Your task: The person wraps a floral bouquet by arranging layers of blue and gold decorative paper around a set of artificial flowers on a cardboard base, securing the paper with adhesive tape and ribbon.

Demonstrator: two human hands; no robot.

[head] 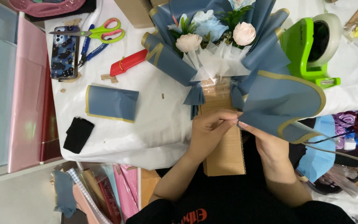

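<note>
Bouquet (pixel 216 49) blooms away; both hands (pixel 228 128) pinching wrap (pixel 278 103)

you have two hands on the job: your left hand (pixel 210 130) and right hand (pixel 266 141), both at the base of one bouquet (pixel 212 37). in the bouquet you can count two pale pink roses (pixel 244 33). left of the bouquet lie one pair of scissors (pixel 100 31), one pair of pliers (pixel 90 47), one phone (pixel 64 52), one red cutter (pixel 128 62), one folded blue sheet (pixel 112 103) and one black cloth (pixel 78 134). right of the bouquet stands one green tape dispenser (pixel 309 49).
</note>
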